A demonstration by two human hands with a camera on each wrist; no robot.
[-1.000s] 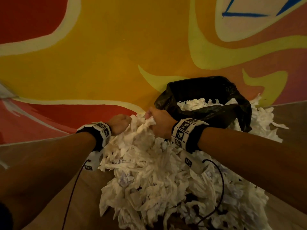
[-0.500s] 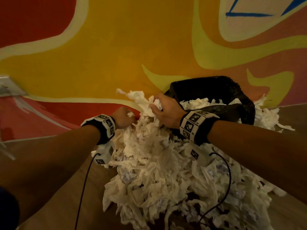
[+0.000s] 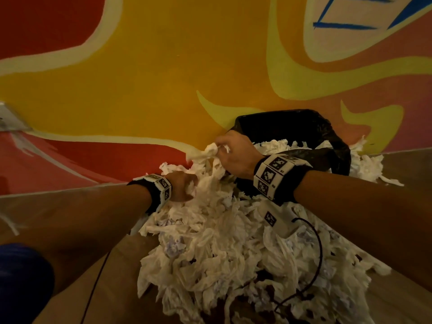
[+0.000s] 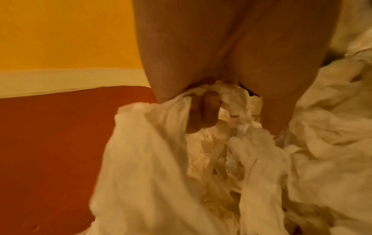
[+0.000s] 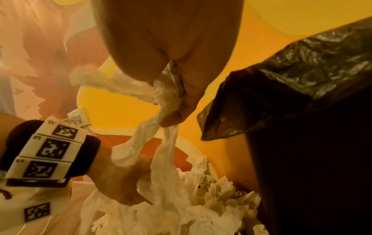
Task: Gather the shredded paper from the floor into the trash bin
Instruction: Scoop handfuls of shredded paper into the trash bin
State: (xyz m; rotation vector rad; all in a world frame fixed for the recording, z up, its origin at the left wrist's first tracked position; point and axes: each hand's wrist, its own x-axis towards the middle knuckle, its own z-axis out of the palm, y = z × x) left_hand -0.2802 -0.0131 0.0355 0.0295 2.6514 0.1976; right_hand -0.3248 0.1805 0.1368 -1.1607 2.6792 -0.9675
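Note:
A big heap of white shredded paper lies on the floor in front of a trash bin lined with a black bag, which holds more shreds. My right hand grips a bunch of shreds raised beside the bin's left rim, with strips trailing down to the heap. My left hand is lower, at the heap's far left edge, its fingers curled into the paper. Black bin liner hangs just right of the right hand.
A painted wall in yellow, red and orange stands right behind the bin and heap. More shreds lie right of the bin. Brown floor shows on both sides. A black cable from my right wrist crosses the heap.
My right hand has risen with its bunch of shreds and moved toward the bin's rim. The left hand has stayed low in the heap.

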